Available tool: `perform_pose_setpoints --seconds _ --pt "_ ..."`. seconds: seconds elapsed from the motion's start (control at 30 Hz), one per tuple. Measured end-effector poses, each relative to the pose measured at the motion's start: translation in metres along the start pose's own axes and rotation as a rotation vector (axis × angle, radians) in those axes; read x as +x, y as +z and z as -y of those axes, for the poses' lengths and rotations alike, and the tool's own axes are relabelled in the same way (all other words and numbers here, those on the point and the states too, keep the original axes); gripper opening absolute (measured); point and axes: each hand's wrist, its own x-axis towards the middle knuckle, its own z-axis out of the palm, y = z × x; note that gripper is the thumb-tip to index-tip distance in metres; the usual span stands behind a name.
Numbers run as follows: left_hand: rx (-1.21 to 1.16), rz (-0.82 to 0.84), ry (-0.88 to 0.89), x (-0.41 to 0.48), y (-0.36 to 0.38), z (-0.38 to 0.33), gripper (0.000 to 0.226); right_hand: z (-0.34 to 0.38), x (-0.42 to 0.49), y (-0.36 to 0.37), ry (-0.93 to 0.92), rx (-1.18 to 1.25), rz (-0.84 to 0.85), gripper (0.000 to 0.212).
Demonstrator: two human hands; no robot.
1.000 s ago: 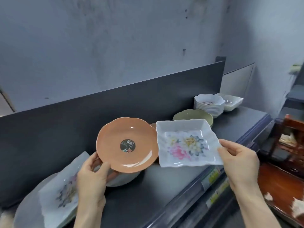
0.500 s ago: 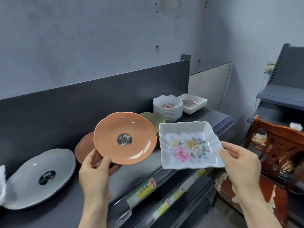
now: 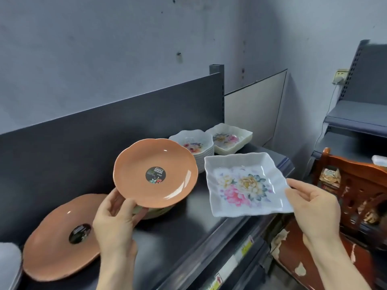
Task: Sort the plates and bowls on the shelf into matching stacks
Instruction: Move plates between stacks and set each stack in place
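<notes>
The left hand (image 3: 114, 222) held an orange plate (image 3: 156, 172) by its lower-left rim, thumb on the face and fingers behind, tilted up toward the camera above the shelf (image 3: 178, 229). A round black sticker (image 3: 155, 175) sat at the plate's centre. The right hand (image 3: 314, 208) gripped a square floral dish (image 3: 245, 184) at its right corner, thumb on top, holding it over the shelf's front edge, apart from the orange plate.

On the shelf, a larger orange plate (image 3: 62, 237) lay flat near the left end, partly behind the left hand. Just under the held plate, part of a pale dish (image 3: 155, 212) showed; its kind could not be told. Toward the right end by the back panel stood a stack of floral bowls (image 3: 194, 145), and just beside it, nearer the right back corner, a cream square bowl (image 3: 229, 138). A grey plate (image 3: 9, 260) edge showed at the far left. A wooden chair (image 3: 351, 185) stood beyond the shelf's right end.
</notes>
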Motion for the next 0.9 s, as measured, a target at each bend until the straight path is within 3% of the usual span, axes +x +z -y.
perform_pose_setpoints --seconds 0.6,0.9 --pt "0.001 -0.074 0.070 0.079 0.102 0.022 0.041 -0.016 0.161 0.080 0.049 0.169 0.087 0.032" --pt "0.043 -0.310 0.133 0.057 0.150 0.041 0.040 -0.015 0.280 0.124 -0.033 0.073 0.243 0.030"
